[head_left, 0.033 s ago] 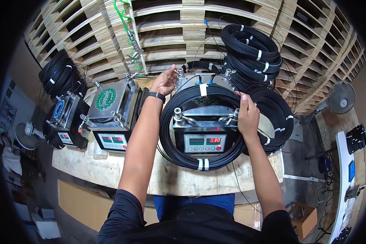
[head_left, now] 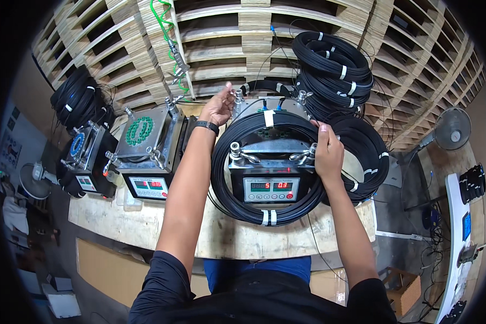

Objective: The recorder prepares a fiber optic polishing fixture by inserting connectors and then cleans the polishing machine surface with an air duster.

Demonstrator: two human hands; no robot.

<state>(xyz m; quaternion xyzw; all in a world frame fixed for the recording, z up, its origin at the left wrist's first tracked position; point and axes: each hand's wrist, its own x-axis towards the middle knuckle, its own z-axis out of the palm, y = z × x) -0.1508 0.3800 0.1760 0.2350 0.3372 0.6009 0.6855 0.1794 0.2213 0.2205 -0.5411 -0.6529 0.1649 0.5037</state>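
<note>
A coil of thin black cable (head_left: 217,181), bound with white tape, hangs around the front of a metal-topped polishing machine (head_left: 272,144). My right hand (head_left: 329,152) is closed on the coil's right side, thumb along its upper edge, beside a front clamp handle (head_left: 302,155). At the machine's far left corner my left hand (head_left: 219,108) has its fingers drawn together against a clamp post (head_left: 238,96); what lies between them is hidden. Blue-ended connectors (head_left: 281,104) stand at the machine's back edge. A lit display panel (head_left: 272,190) shows through the coil.
Two similar machines, one with a green ring of parts (head_left: 140,131) and a smaller one with a blue ring (head_left: 78,144), stand to the left. Stacked black coils (head_left: 335,70) rise at the back right. A green spiral air hose (head_left: 162,21) hangs before wooden pallets (head_left: 254,32).
The lit digits on the displays have changed. My left fingertips have shifted very slightly; my right hand and the coil stay almost where they were.
</note>
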